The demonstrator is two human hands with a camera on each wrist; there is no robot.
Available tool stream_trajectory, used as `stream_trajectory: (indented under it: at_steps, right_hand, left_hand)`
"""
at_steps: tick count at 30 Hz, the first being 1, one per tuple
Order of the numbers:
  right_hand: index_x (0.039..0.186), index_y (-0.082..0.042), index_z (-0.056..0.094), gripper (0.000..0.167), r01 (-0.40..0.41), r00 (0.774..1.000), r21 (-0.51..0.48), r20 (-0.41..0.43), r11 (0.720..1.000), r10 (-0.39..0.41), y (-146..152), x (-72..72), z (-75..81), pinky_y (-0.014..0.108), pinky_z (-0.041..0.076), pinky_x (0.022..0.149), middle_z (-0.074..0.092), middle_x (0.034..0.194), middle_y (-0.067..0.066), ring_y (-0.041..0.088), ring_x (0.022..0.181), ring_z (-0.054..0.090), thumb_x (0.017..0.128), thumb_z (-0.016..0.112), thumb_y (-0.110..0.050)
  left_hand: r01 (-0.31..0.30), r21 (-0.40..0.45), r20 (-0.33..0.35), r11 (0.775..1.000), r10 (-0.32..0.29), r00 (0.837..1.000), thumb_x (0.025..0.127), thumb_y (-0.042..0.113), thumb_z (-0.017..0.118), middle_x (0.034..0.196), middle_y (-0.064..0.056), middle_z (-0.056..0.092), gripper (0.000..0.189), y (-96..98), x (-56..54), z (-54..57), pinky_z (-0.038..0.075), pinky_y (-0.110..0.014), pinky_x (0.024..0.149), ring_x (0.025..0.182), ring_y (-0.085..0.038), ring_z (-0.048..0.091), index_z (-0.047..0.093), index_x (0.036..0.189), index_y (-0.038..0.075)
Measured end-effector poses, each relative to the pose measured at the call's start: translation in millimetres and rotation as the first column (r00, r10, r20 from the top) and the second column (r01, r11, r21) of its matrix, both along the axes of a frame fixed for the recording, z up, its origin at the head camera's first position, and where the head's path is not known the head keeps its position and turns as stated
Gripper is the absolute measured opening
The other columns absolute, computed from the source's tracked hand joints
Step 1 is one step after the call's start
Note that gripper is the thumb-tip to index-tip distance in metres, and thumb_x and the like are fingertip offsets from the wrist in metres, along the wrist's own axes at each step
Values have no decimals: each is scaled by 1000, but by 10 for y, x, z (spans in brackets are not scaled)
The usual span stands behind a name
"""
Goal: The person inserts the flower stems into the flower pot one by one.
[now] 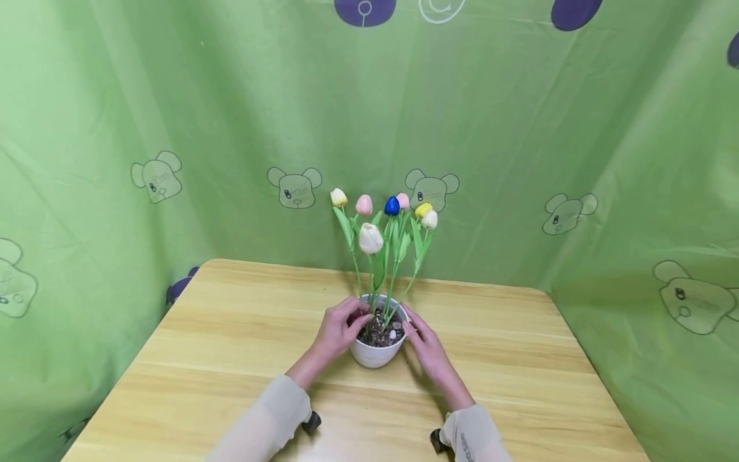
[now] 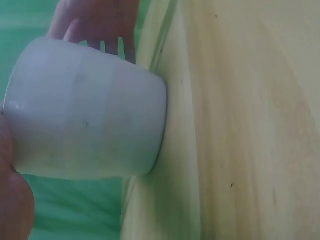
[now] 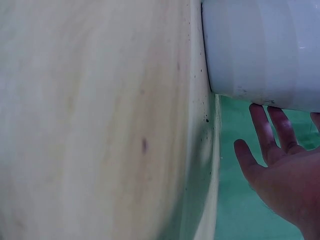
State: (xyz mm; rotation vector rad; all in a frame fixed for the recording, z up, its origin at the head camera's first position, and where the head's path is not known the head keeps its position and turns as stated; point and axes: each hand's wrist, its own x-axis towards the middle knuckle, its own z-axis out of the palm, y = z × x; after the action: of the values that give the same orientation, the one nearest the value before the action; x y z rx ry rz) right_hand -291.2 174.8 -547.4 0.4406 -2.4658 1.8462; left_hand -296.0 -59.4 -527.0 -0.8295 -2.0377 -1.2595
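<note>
A white pot (image 1: 374,356) stands on the table, filled with dark soil (image 1: 378,333) dotted with a few pale pebbles. Several artificial tulips rise from it: white (image 1: 371,239), pink (image 1: 364,205), blue (image 1: 392,206), yellow (image 1: 423,210) and cream. My left hand (image 1: 340,327) reaches over the left rim, thumb and forefinger pinching low at the front white tulip's stem. My right hand (image 1: 426,343) rests against the pot's right side, thumb by the rim. Its fingers (image 3: 262,125) lie extended along the outer wall in the right wrist view.
The pot sits mid-table on a light wooden tabletop (image 1: 248,321) with rounded far corners. Green cloth (image 1: 491,128) printed with bear heads hangs behind and at both sides. Black straps (image 1: 312,423) circle both wrists by the sleeves.
</note>
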Motion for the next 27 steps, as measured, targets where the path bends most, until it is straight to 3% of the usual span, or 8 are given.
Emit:
stream_trajectory:
  at_steps: [18, 27]
  right_hand:
    - [159, -12, 40, 51, -9, 1000, 9, 19, 1000, 9, 9, -6, -2, 61, 21, 127, 35, 165, 16, 43, 153, 30, 110, 49, -27]
    - [158, -16, 42, 51, 13, 1000, 22, 20, 1000, -14, -1, 3, 1, 63, 23, 126, 38, 164, 16, 43, 152, 32, 110, 51, -31]
  left_hand:
    - [-30, -118, 109, 993, 43, 993, 91, 6, 76, 89, -7, 71, 8, -5, 17, 86, 62, -23, 72, 79, -17, 67, 69, 94, 5]
    - [-49, -117, 91, 992, 60, 994, 92, 10, 76, 90, -6, 72, 10, -10, 10, 65, 61, -22, 70, 78, -15, 66, 69, 96, 6]
